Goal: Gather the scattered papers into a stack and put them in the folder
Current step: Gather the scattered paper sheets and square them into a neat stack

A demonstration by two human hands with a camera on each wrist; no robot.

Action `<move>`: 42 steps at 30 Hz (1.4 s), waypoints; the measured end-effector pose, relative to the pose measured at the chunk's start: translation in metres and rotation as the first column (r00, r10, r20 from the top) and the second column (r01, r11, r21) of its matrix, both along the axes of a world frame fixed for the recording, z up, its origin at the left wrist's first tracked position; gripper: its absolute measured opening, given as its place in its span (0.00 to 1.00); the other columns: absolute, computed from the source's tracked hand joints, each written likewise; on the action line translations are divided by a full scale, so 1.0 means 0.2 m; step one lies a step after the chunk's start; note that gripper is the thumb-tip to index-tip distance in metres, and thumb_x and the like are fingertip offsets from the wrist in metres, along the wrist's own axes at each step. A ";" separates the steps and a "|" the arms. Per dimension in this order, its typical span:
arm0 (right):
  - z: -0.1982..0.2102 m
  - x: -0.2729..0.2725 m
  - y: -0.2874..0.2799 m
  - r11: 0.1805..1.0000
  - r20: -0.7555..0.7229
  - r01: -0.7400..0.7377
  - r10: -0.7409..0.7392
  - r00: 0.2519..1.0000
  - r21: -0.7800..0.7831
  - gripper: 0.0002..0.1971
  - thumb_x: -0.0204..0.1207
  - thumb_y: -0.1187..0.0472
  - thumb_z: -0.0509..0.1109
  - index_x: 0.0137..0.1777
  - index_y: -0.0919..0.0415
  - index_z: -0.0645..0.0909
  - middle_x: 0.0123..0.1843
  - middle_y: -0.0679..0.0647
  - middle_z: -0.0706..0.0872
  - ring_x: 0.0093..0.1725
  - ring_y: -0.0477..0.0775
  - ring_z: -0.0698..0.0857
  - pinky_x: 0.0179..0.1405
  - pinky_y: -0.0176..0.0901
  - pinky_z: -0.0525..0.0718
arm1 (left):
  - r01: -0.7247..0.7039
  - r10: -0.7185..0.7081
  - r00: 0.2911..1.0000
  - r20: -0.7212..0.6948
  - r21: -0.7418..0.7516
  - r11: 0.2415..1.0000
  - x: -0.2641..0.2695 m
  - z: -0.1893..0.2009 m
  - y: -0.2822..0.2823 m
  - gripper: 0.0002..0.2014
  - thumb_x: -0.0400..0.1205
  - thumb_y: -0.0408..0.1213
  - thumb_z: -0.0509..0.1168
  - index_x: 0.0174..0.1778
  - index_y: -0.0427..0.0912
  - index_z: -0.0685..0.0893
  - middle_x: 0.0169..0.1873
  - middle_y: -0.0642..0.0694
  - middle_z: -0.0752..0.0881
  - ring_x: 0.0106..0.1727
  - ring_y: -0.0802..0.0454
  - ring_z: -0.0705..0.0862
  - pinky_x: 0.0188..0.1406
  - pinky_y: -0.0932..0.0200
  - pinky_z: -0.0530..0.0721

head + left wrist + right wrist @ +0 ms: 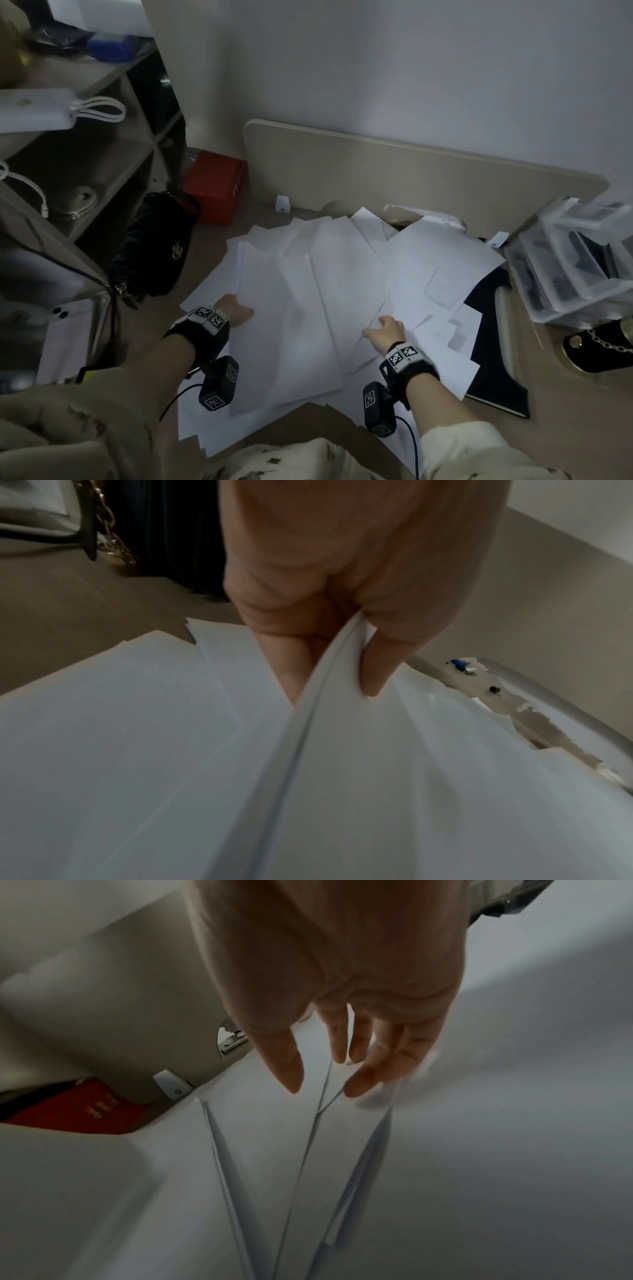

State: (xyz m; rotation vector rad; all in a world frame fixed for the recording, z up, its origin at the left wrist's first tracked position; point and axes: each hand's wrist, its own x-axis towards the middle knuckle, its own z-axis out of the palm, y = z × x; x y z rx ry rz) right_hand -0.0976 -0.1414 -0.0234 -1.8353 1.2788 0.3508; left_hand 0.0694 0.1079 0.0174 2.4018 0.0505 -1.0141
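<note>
1. The scattered white paper sheets [346, 274] fan across the beige wooden desk [548, 404], overlapping and partly covering the flat black folder [493, 346] at the right.
2. The left hand [236, 310] pinches a thin bundle of sheets between thumb and fingers [377, 669].
3. The right hand [385, 330] has loosely spread fingers threaded among sheet edges; whether it grips any, I cannot tell.
4. Risk: dragging loose sheets could crease them or slide some off the desk's near edge.

papers [342, 274] – spread over desk | left hand [236, 310] – on left sheets | right hand [385, 330] – on middle sheets
</note>
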 end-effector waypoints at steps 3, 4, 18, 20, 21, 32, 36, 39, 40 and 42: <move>0.00 0.02 0.03 0.991 -0.004 0.131 -0.131 0.991 0.034 0.36 0.73 0.60 0.72 0.79 0.65 0.61 0.76 0.63 0.69 0.72 0.64 0.74 0.70 0.48 0.73 | -0.007 0.007 1.000 -0.008 -0.009 1.000 0.01 -0.01 0.01 0.20 0.83 0.36 0.64 0.68 0.28 0.76 0.64 0.34 0.81 0.64 0.36 0.80 0.57 0.55 0.78; 0.00 0.02 0.04 0.982 -0.021 0.183 -0.184 0.983 -0.042 0.35 0.72 0.61 0.71 0.78 0.65 0.62 0.76 0.63 0.69 0.72 0.65 0.72 0.67 0.50 0.73 | -0.010 0.009 1.000 -0.008 -0.016 1.000 0.01 0.00 0.01 0.20 0.82 0.36 0.64 0.67 0.28 0.76 0.64 0.34 0.81 0.64 0.36 0.80 0.57 0.55 0.78; -0.03 0.04 0.15 0.904 0.065 0.378 -0.397 0.915 0.200 0.11 0.69 0.64 0.71 0.30 0.67 0.74 0.29 0.57 0.80 0.41 0.62 0.81 0.42 0.47 0.76 | -0.018 0.017 0.999 -0.047 -0.037 0.999 0.04 -0.04 0.06 0.23 0.81 0.36 0.65 0.70 0.29 0.75 0.66 0.33 0.81 0.66 0.36 0.80 0.65 0.51 0.80; -0.01 0.04 0.14 0.892 0.066 0.400 -0.421 0.905 0.210 0.11 0.74 0.64 0.70 0.35 0.69 0.73 0.38 0.60 0.81 0.46 0.63 0.81 0.47 0.46 0.77 | -0.018 0.016 0.999 -0.048 -0.037 0.999 0.04 -0.04 0.07 0.23 0.81 0.36 0.66 0.70 0.29 0.75 0.66 0.33 0.81 0.66 0.36 0.80 0.66 0.50 0.80; -0.01 0.05 0.14 0.887 0.072 0.407 -0.430 0.900 0.217 0.10 0.74 0.63 0.70 0.40 0.70 0.74 0.42 0.62 0.81 0.47 0.64 0.82 0.48 0.47 0.79 | -0.018 0.016 0.999 -0.051 -0.038 0.999 0.05 -0.05 0.08 0.23 0.81 0.37 0.66 0.70 0.29 0.75 0.66 0.33 0.81 0.66 0.36 0.80 0.66 0.49 0.80; -0.04 0.11 0.26 0.860 0.177 0.366 -0.446 0.878 0.355 0.19 0.74 0.69 0.71 0.63 0.78 0.74 0.55 0.62 0.83 0.57 0.60 0.82 0.61 0.50 0.78 | 0.023 -0.029 0.995 -0.097 -0.066 0.998 0.08 -0.08 0.12 0.22 0.81 0.38 0.66 0.68 0.30 0.77 0.65 0.33 0.82 0.65 0.36 0.81 0.65 0.47 0.81; -0.06 0.10 0.29 0.912 0.180 0.307 -0.361 0.915 0.273 0.14 0.75 0.70 0.65 0.59 0.77 0.80 0.52 0.64 0.86 0.52 0.61 0.83 0.52 0.45 0.78 | 0.032 -0.040 0.992 -0.120 -0.066 0.997 0.08 -0.08 0.14 0.23 0.81 0.39 0.67 0.68 0.29 0.76 0.64 0.32 0.82 0.62 0.33 0.82 0.58 0.43 0.84; -0.01 0.06 0.22 0.913 0.201 0.407 -0.399 0.895 0.003 0.15 0.79 0.66 0.64 0.62 0.71 0.81 0.62 0.67 0.84 0.61 0.67 0.82 0.59 0.47 0.77 | 0.040 -0.041 0.998 -0.041 -0.039 0.998 0.09 -0.08 0.14 0.22 0.82 0.38 0.65 0.71 0.32 0.75 0.66 0.34 0.80 0.65 0.35 0.80 0.61 0.51 0.80; 0.02 0.04 0.20 0.877 0.241 0.479 -0.455 0.857 -0.047 0.16 0.81 0.65 0.63 0.65 0.70 0.79 0.65 0.67 0.83 0.64 0.68 0.80 0.62 0.49 0.76 | 0.032 -0.033 0.999 -0.012 -0.032 0.999 0.10 -0.08 0.14 0.22 0.82 0.38 0.64 0.70 0.32 0.76 0.66 0.34 0.81 0.65 0.36 0.80 0.60 0.52 0.79; 0.07 0.01 0.15 0.784 0.339 0.614 -0.553 0.761 -0.098 0.18 0.83 0.63 0.61 0.71 0.69 0.76 0.69 0.68 0.79 0.67 0.69 0.78 0.65 0.51 0.74 | -0.011 0.012 1.000 0.020 -0.041 0.999 0.11 -0.08 0.15 0.20 0.82 0.37 0.64 0.69 0.33 0.77 0.65 0.34 0.81 0.64 0.35 0.80 0.61 0.51 0.80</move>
